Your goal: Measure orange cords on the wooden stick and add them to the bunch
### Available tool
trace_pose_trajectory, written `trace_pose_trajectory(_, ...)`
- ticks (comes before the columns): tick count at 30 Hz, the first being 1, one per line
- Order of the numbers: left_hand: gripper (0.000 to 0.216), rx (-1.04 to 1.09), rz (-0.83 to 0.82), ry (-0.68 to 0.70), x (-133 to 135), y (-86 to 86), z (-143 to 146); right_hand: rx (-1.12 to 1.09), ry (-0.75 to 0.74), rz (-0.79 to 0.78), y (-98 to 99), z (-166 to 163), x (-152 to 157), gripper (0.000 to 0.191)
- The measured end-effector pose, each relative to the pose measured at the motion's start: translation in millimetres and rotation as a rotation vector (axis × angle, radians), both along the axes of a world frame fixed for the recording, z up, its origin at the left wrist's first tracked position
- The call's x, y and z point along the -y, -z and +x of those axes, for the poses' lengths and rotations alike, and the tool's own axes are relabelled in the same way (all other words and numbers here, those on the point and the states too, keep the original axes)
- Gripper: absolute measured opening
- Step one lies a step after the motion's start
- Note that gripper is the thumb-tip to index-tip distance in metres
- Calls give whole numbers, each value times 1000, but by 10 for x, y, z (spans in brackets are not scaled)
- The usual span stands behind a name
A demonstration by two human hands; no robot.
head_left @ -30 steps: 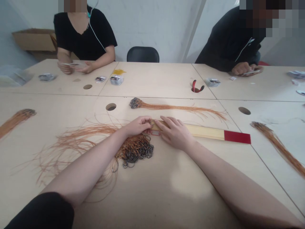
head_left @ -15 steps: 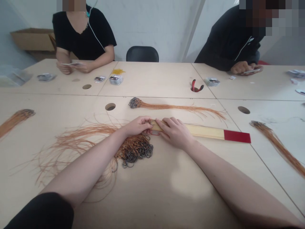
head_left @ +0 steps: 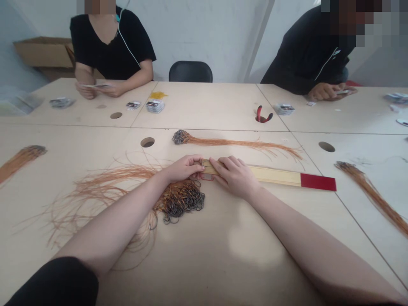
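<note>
A long flat cream-yellow strip (head_left: 277, 175) with a dark red end (head_left: 318, 182) lies across the table. My left hand (head_left: 188, 167) is closed at its left end, thumb and fingers pinched there; any small hook or line between them is too small to make out. Over the strip, just right of that pinch, my right hand (head_left: 235, 175) presses it with bent fingers, thumb on the near side. A small red-edged piece (head_left: 208, 177) shows below the strip between the hands. Beneath my left wrist lies a pile of dark metal hooks (head_left: 185, 199) with loose orange lines (head_left: 105, 180).
Beyond the strip lies a bundle of hooks with orange lines (head_left: 223, 142). Similar bundles lie at left (head_left: 24, 160) and right (head_left: 369, 191). Red-handled pliers (head_left: 259, 114) stand in a table hole. Two people sit opposite, handling cards, near stacks of small packets (head_left: 155, 106).
My hands stay almost in place. The strip has shifted very slightly right, and my right fingers have moved a little. The person at far right has moved their hands slightly.
</note>
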State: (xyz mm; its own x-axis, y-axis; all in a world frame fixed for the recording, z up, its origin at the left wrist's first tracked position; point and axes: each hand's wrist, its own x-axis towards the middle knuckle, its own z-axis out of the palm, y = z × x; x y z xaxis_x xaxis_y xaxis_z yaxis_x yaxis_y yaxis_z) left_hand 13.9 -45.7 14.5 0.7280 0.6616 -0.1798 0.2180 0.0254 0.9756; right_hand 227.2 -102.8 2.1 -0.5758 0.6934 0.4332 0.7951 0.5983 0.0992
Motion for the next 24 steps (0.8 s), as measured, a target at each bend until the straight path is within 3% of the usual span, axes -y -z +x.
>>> trace_pose_trajectory(24,15,-51,26,36,-16,-28,6,20,-30,-37,-6,8,-1,46)
